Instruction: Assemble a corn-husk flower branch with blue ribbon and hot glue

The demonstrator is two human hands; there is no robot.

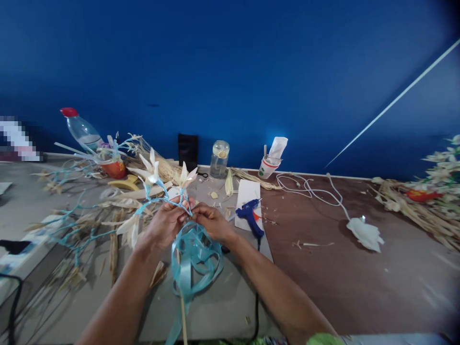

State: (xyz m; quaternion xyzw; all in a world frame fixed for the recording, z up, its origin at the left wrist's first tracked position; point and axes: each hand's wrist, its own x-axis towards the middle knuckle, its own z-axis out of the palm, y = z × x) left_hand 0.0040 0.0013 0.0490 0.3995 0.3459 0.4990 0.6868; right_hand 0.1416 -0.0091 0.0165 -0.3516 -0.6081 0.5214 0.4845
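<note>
A branch of cream flowers (153, 170), apparently made of dried husk, has its twigs wrapped in light-blue ribbon. My left hand (167, 218) is closed around this branch, near where the twigs meet. Close beside it, my right hand (208, 220) pinches the light-blue ribbon (185, 261) at the wrapped stem; the fingertips partly hide the exact grip. Loose loops of the ribbon hang below both hands over the table. A thin pale stick (183, 316) runs down through the loops toward the front edge.
A blue glue gun (250, 215) lies on white paper (247, 189) to the right, its cord running forward. Behind stand a glass jar (219, 160), a paper cup (269, 166) and a tilted plastic bottle (82, 132). More blue-wrapped branches (75, 242) cover the left. A white cable (312, 189) lies right.
</note>
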